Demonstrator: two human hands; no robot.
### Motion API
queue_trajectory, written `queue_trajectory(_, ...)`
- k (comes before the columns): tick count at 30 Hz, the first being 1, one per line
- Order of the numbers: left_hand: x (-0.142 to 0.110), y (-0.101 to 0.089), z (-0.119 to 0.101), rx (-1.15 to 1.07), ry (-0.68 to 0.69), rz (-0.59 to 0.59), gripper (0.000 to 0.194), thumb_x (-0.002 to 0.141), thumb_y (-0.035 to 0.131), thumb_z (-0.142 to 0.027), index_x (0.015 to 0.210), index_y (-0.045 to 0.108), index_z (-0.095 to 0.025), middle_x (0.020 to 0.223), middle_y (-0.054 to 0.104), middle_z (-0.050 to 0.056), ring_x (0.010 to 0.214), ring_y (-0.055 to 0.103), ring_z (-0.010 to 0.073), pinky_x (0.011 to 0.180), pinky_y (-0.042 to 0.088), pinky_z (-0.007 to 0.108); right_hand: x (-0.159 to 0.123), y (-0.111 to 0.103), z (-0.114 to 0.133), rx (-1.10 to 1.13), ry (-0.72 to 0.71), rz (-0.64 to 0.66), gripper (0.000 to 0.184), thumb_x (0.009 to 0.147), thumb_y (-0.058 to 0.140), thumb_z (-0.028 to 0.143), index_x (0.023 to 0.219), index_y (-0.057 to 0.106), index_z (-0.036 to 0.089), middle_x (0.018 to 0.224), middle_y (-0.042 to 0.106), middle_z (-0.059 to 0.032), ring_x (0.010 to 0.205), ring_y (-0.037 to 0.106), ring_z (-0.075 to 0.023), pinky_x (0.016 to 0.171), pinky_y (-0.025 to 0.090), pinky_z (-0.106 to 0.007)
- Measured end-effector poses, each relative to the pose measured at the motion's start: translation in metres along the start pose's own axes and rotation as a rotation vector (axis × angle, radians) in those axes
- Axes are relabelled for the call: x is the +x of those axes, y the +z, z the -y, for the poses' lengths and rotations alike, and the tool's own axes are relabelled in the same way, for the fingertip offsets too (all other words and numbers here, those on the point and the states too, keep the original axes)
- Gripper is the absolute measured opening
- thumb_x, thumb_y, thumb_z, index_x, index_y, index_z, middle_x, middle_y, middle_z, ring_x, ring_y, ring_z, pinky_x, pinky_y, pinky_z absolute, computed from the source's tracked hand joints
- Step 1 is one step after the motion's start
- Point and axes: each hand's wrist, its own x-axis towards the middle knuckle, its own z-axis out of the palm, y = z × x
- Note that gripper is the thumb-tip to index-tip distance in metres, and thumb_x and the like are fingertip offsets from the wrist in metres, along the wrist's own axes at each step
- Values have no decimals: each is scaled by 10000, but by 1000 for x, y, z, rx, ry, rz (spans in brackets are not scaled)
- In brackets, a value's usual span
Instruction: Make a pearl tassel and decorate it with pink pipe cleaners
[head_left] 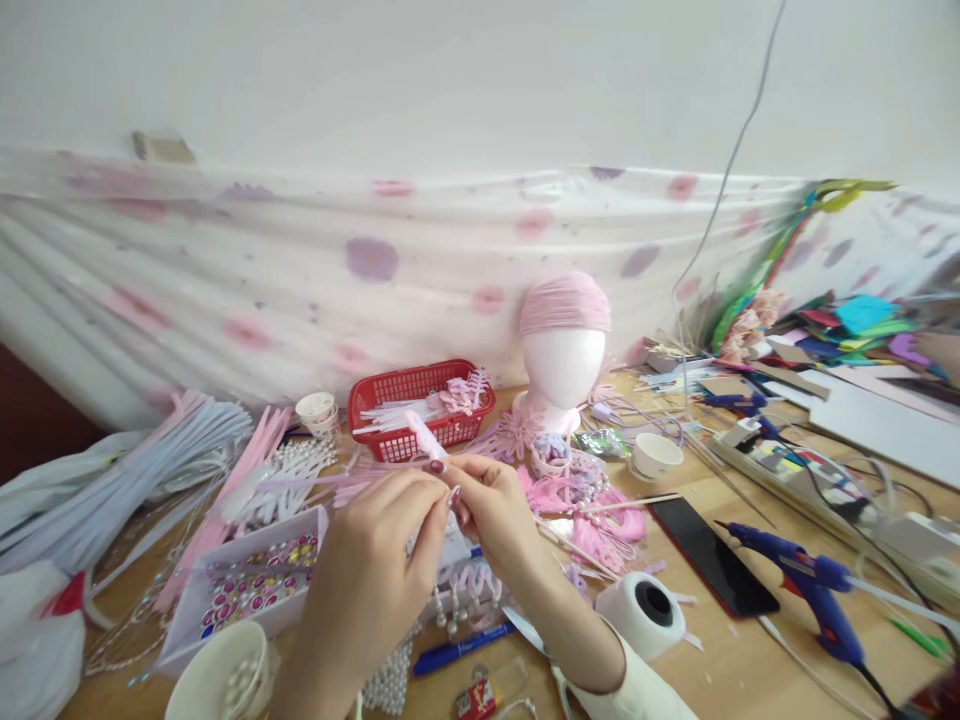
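My right hand [491,500] is closed, thumb and fingers pinching the lower end of a short, pale pink craft piece [425,438] that points up and to the left. Against it, my left hand [390,540] is closed too, with its fingertips pressed together near the same end. Whatever sits between the left fingertips is hidden by the hand. Just behind the piece stands a red plastic basket [360,425] with white stems and pink fuzzy pieces in it. Below my hands, white beaded pieces [457,590] lie partly covered.
A white mannequin head [566,365] with a pink wrap stands behind. A phone [712,555], blue glue gun [814,575], white thread spool [641,610] and power strip [795,500] lie right. A gem box [176,620], bead cup [199,680] and pipe cleaners [142,490] are left.
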Motion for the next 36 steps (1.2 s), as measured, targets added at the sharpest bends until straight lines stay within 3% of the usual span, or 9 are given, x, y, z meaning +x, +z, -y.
queue_trajectory(6, -4, -13, -5, -97, -86, -56, 234, 971, 506, -148, 795, 643, -219, 746, 696, 4, 649, 662, 155, 594, 498, 255, -6, 2, -3, -162, -59, 170, 234, 766, 770, 365, 659, 698, 170, 413, 530, 65, 337, 397, -60, 353, 246, -182)
queue_trajectory(10, -9, -19, -7, -194, -433, -232, 181, 954, 602, -315, 814, 688, -239, 653, 677, -22, 588, 637, 162, 560, 491, 252, -11, 1, -3, -279, -155, 280, 295, 877, 708, 446, 761, 737, 177, 451, 504, 69, 384, 400, -69, 388, 287, -186)
queue_trajectory(13, -13, -23, -6, -297, -606, -252, 198, 930, 627, -383, 830, 724, -243, 578, 633, -42, 471, 541, 138, 456, 424, 236, -16, -1, 2, -422, -272, 367, 302, 938, 645, 449, 853, 749, 178, 515, 508, 57, 437, 420, -84, 429, 311, -199)
queue_trajectory(17, -18, -28, -4, -281, -652, -178, 218, 887, 652, -429, 790, 732, -251, 480, 533, -66, 411, 476, 132, 420, 401, 231, -25, -3, 8, -708, -501, 422, 168, 943, 635, 308, 895, 745, 191, 578, 536, 46, 500, 424, -97, 493, 315, -219)
queue_trajectory(21, -23, -31, 3, -165, -616, -118, 201, 871, 664, -430, 796, 746, -263, 626, 687, -35, 592, 648, 176, 528, 485, 245, -29, -2, 10, -909, -628, 381, 73, 855, 615, 168, 814, 662, 205, 581, 491, 58, 513, 370, -106, 516, 287, -246)
queue_trajectory(26, -19, -29, 13, -250, -488, -77, 291, 912, 665, -467, 1100, 765, -269, 951, 779, 26, 877, 729, 233, 723, 589, 300, -28, -5, 18, -718, -504, 429, 105, 802, 516, 149, 743, 488, 231, 598, 422, 77, 531, 362, -105, 533, 298, -235)
queue_trajectory(30, -14, -23, 12, -301, -451, -238, 496, 902, 702, -405, 1365, 599, -263, 1411, 642, 97, 1294, 607, 284, 1092, 507, 438, -26, -14, 24, -568, -407, 449, 106, 886, 470, 210, 783, 467, 236, 623, 416, 72, 544, 349, -106, 512, 290, -227)
queue_trajectory(33, -14, -19, 9, -439, -515, -276, 633, 880, 737, -368, 1427, 436, -264, 1477, 571, 140, 1284, 627, 274, 1065, 537, 458, -27, -19, 28, -364, -324, 456, 122, 948, 474, 257, 828, 480, 235, 591, 355, 101, 498, 279, -91, 471, 243, -220)
queue_trajectory(36, -15, -18, 6, -574, -518, -165, 637, 852, 764, -316, 1361, 383, -272, 1358, 649, 132, 1156, 705, 246, 955, 598, 418, -30, -22, 33, -268, -310, 442, 190, 1002, 495, 330, 842, 494, 229, 550, 361, 118, 472, 272, -83, 459, 228, -225)
